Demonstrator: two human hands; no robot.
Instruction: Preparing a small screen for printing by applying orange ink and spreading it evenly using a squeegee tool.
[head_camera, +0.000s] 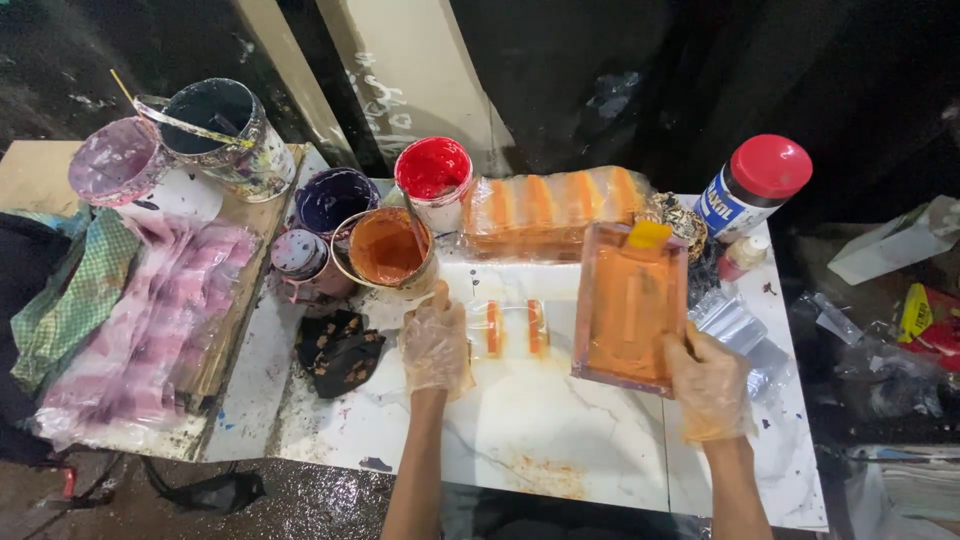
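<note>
Screen frame (628, 305), orange with ink, lay tilted on the marble table (540, 420); my gloved right hand (708, 385) grasped its near corner; my left hand (435, 345) rested unclenched beside the printed piece (513, 327); I judged level, square lowering best.

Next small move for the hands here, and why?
Probably lower the orange-coated screen frame, tilted up in the right hand, onto the clear piece with two orange stripes. That piece lies uncovered beside the frame on the white table, with the left hand resting at its edge.
</note>
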